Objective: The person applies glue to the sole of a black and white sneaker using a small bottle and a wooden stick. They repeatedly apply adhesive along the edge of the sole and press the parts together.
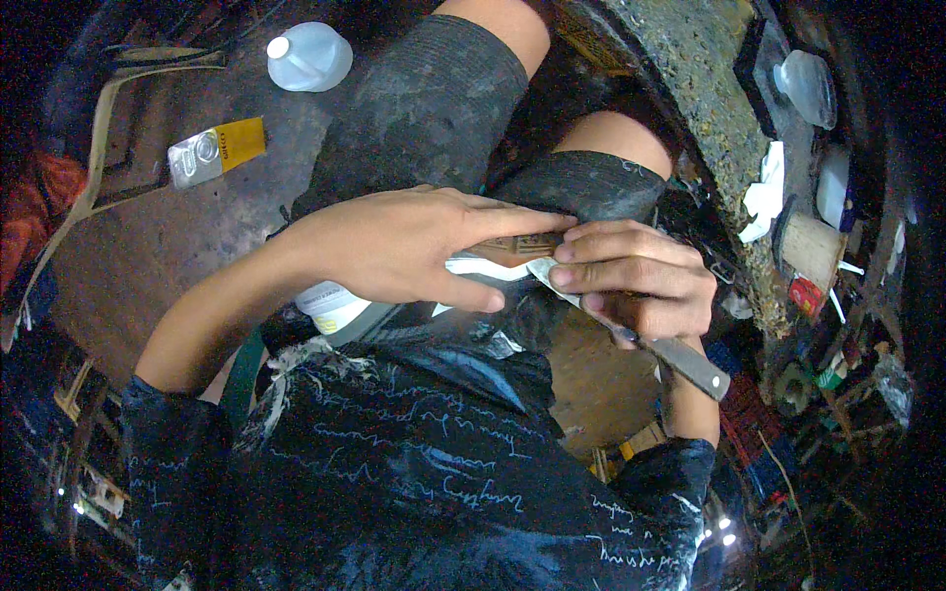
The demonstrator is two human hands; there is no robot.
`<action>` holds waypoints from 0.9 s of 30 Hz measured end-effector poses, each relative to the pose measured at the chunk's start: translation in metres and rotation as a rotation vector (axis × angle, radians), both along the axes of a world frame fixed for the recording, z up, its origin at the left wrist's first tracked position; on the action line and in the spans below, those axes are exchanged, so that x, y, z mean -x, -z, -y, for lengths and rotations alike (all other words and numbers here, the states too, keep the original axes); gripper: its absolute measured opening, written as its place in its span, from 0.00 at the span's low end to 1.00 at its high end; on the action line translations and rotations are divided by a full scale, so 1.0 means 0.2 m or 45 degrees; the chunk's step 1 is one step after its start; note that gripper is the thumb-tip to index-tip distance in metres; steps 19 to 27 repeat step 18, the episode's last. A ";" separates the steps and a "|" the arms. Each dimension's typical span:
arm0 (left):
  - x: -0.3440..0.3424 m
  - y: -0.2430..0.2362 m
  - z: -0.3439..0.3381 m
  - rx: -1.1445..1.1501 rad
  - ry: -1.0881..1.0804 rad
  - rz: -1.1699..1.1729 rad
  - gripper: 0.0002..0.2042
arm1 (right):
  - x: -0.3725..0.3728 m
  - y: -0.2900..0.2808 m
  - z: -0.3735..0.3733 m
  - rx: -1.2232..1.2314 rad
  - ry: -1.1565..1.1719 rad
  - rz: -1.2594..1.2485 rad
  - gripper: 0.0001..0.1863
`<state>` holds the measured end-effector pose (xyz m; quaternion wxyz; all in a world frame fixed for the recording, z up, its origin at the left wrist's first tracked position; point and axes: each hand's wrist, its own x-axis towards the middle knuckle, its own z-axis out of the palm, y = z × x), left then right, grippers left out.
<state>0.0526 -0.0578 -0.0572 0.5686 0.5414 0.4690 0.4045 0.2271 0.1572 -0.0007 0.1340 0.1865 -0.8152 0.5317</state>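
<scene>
My left hand lies over my lap with its fingers stretched along a brown patterned piece, steadying it; the thumb stands apart below. My right hand is closed round a knife with a flat grey handle that has a hole at its end. The knife's pale, rounded tip rests close to the brown piece, by my right fingertips. Under my left wrist lies a white container with a label, partly covered. My palms hide much of the brown piece and its underside.
At the upper left stand a clear plastic jug with a white cap and a yellow and silver packet on the brown floor. A rough stone-like ledge runs down the right, with white paper and a clear bottle beside it.
</scene>
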 end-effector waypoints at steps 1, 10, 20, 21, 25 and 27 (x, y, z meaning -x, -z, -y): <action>0.00 0.01 0.00 -0.001 0.005 -0.005 0.41 | 0.00 0.01 0.01 0.003 0.010 -0.009 0.17; 0.00 0.01 0.02 0.076 0.008 -0.032 0.41 | 0.02 0.03 0.02 0.002 0.017 -0.028 0.17; 0.04 -0.05 -0.01 0.250 0.095 0.026 0.41 | 0.02 0.04 -0.02 0.055 -0.092 0.048 0.09; 0.04 -0.05 -0.01 0.250 0.095 0.026 0.41 | 0.02 0.04 -0.02 0.055 -0.092 0.048 0.09; 0.04 -0.05 -0.01 0.250 0.095 0.026 0.41 | 0.02 0.04 -0.02 0.055 -0.092 0.048 0.09; 0.04 -0.05 -0.01 0.250 0.095 0.026 0.41 | 0.02 0.04 -0.02 0.055 -0.092 0.048 0.09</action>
